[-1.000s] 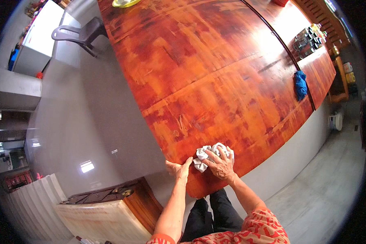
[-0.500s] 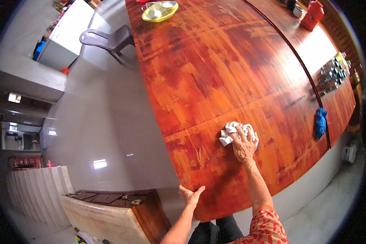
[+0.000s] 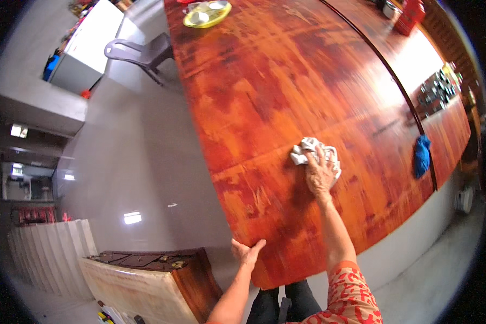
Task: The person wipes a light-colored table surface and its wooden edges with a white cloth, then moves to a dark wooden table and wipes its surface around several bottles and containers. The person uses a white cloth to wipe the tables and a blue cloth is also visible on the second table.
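Observation:
A crumpled white cloth [image 3: 310, 144] lies on the reddish-brown wooden tabletop [image 3: 286, 108]. My right hand [image 3: 321, 175] presses down on it from above, the fingers closing over its bunched folds. The underside of the cloth and the fingertips are partly hidden. At the table's near left corner, my left hand [image 3: 247, 252] grips the edge. Its thumb rests on top, while the other fingers are mostly out of sight past the side.
A yellow tray [image 3: 221, 20] with cups sits far left on the table. Rightward are a dark cable [image 3: 386, 65], a blue bundle [image 3: 422, 156], several dark glasses [image 3: 440, 89] and a red package [image 3: 410, 19]. A grey plastic chair [image 3: 132, 52] and wooden cabinet [image 3: 191, 286] stand to the left.
My right hand and the cloth have slid farther away across the tabletop, with the right arm stretched out more. My left hand stays at the table edge. The view has shifted slightly.

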Available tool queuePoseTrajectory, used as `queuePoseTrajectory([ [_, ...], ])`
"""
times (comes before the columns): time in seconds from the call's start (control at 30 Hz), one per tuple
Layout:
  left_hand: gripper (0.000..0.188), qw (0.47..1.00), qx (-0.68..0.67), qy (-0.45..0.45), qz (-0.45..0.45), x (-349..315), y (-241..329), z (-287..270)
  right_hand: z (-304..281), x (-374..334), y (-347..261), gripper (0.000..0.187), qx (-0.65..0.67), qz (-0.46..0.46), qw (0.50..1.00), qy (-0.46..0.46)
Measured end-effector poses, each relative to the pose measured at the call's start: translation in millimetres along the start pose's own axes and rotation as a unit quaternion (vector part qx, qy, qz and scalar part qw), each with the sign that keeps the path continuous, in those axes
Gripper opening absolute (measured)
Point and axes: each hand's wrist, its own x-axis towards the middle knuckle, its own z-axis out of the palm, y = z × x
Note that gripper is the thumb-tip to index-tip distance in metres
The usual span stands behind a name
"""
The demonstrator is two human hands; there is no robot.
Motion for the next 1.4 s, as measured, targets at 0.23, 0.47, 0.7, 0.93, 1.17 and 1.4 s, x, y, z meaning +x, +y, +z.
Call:
queuePoseTrajectory([
  [0.23, 0.112, 0.996, -0.071, 0.021, 0.048, 11.9, -16.0, 7.2, -13.6, -126.3, -31.4, 0.041, 0.041, -0.044, 0.997, 0.053],
  [0.47, 0.132, 0.999, -0.015, 0.012, 0.039, 17.2, -13.7, -0.1, -51.1, -269.6, -40.4, 0.051, 0.087, -0.112, 0.99, -0.02],
  [0.7, 0.125, 0.943, 0.265, 0.08, 0.184, -21.2, 37.6, 2.9, -51.7, -287.9, 14.9, 0.04, 0.068, -0.173, 0.983, 0.013],
  [0.93, 0.124, 0.898, 0.337, -0.022, 0.281, -9.1, 47.9, 32.0, -43.4, -193.0, 42.1, 0.04, 0.034, -0.12, 0.991, 0.057],
  [1.17, 0.142, 0.87, 0.426, -0.086, 0.233, -15.1, 56.5, 28.2, -35.9, -84.8, 59.0, 0.038, -0.003, -0.082, 0.994, 0.068],
  [1.4, 0.144, 0.866, 0.442, -0.095, 0.212, -19.8, 59.5, 29.3, -21.0, 12.8, 76.3, 0.045, -0.001, -0.026, 0.997, 0.068],
])
